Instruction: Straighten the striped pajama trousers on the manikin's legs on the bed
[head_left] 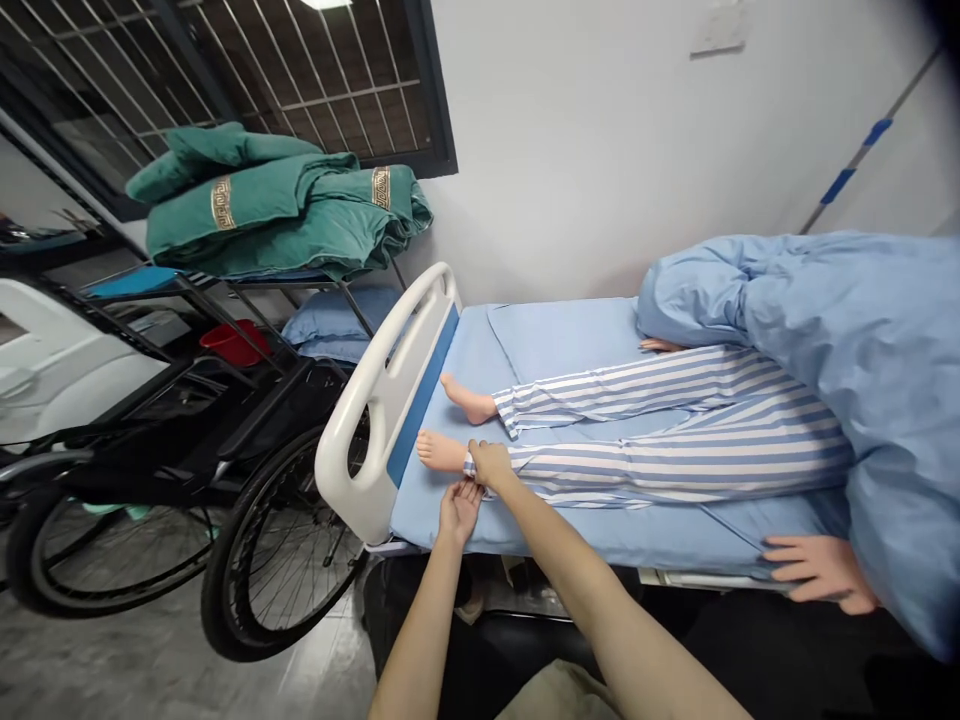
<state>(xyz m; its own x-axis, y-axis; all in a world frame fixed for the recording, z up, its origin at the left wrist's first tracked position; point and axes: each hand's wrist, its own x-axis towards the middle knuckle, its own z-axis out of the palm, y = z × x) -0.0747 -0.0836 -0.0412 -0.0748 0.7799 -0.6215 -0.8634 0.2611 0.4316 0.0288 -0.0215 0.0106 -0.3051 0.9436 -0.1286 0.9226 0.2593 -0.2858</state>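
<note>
"Where's the near trouser leg [645,466]?"
"On the bed [570,335], ankle end at six o'clock, right hand [492,463] curling its fingers over it."
"Left hand [460,512]?"
"Seven o'clock from there (palm up), fingers together."

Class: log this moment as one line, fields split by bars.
left hand: palm up, at striped trouser cuff | right hand: over same cuff | manikin foot: bare, near footboard

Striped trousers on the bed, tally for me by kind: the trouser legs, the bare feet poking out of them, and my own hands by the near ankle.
Far trouser leg and near trouser leg: 2
Far bare foot and near bare foot: 2
Your left hand and right hand: 2
Total: 6
</note>
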